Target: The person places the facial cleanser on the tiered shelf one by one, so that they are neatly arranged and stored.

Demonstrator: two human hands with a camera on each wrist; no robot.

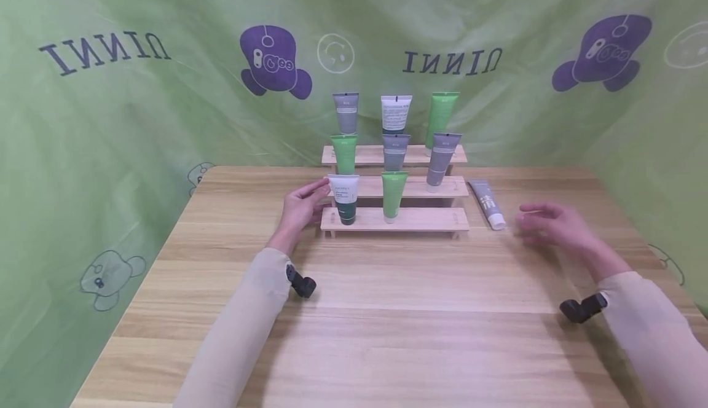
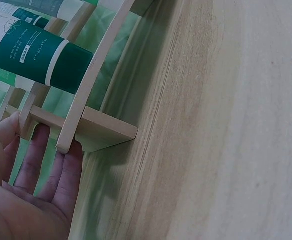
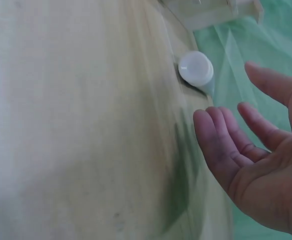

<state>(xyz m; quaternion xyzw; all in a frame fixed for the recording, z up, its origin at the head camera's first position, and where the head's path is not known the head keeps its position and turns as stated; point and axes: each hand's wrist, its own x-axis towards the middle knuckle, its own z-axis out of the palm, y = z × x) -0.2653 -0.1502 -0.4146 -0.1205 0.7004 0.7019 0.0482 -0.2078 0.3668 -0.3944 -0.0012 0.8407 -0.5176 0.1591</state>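
At the left end of a three-step wooden display rack, my left hand touches the shelf ends with nearly straight fingers. In the left wrist view the fingertips meet the lowest shelf's end, close below a white and dark green tube. My right hand hovers over the table's right side, fingers spread and holding nothing. Just left of it, a grey tube lies on the table, its white cap toward me.
Tubes stand cap-down on every step: a green tube in front, a grey tube on the middle step, a white tube on top among them. A green printed cloth hangs behind the wooden table.
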